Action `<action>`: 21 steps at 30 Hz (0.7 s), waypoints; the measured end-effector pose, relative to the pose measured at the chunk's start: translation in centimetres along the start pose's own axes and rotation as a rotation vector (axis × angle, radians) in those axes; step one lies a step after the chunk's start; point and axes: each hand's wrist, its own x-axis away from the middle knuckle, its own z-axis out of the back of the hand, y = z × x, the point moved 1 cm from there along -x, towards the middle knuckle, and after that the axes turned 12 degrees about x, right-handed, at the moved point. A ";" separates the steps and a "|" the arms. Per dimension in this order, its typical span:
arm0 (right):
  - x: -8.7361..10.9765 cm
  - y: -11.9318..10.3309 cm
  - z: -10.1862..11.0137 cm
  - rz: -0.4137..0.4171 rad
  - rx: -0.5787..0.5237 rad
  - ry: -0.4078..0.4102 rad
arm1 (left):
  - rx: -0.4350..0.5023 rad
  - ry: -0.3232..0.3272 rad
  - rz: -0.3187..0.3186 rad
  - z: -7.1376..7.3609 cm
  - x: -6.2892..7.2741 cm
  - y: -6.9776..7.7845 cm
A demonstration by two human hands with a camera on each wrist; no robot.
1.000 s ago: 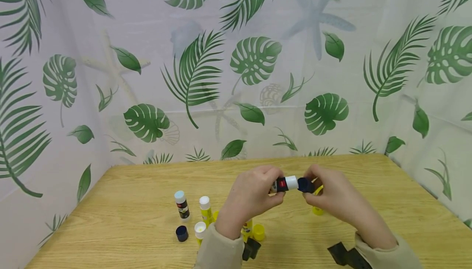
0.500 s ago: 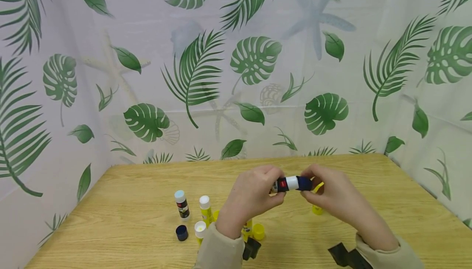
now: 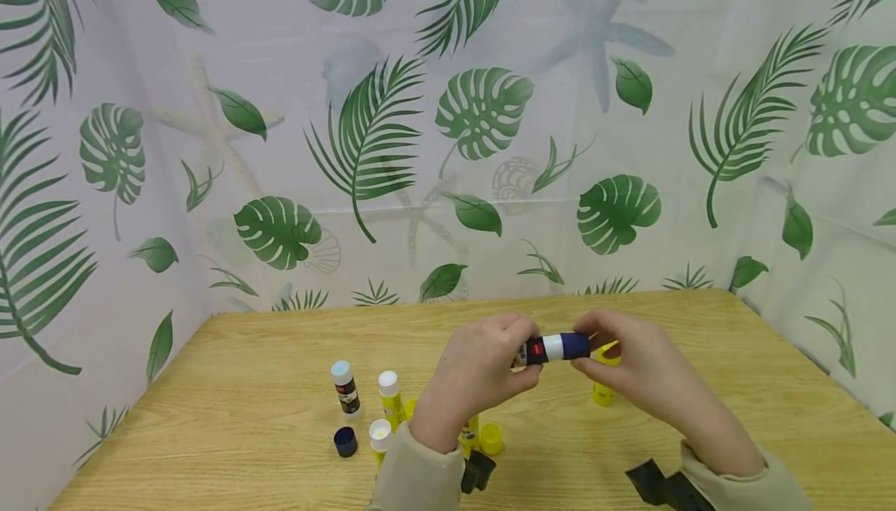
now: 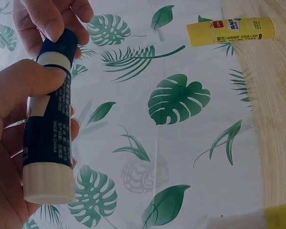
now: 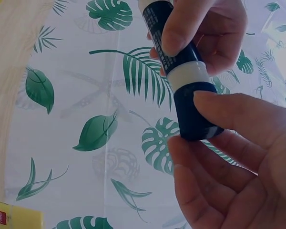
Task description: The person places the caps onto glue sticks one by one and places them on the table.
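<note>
My left hand (image 3: 476, 375) grips a dark blue and white glue stick (image 3: 537, 350), held lying sideways above the table. At its right end sits a dark blue cap (image 3: 576, 345), meeting the white collar. My right hand (image 3: 647, 375) pinches that cap; in the right wrist view the thumb lies on the cap (image 5: 193, 112), with fingertips at its end. The left wrist view shows the left thumb pressing the label of the glue stick (image 4: 47, 124). Behind the right fingers stands a yellow glue stick (image 3: 603, 393), partly hidden.
On the wooden table (image 3: 245, 386) stand a black glue stick with a pale top (image 3: 346, 390), a white-topped yellow glue stick (image 3: 390, 398) and another white-topped one (image 3: 380, 437). A loose dark blue cap (image 3: 345, 442) and a yellow cap (image 3: 491, 439) lie nearby. Patterned cloth (image 3: 448, 184) hangs behind.
The cap, apart from the glue stick's white end one second ago, has moved left onto it. The right fingers have shifted slightly on the cap; the left hand has stayed in place.
</note>
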 end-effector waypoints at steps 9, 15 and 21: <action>0.0 -0.2 0.1 0.034 0.007 0.023 | -0.012 -0.006 -0.016 -0.1 -0.1 0.1; 0.1 -0.2 0.1 0.064 0.018 0.033 | -0.022 -0.001 -0.030 -0.2 -0.1 0.2; 0.2 -0.2 0.0 0.074 0.013 0.036 | -0.062 0.005 -0.044 -0.3 -0.1 0.3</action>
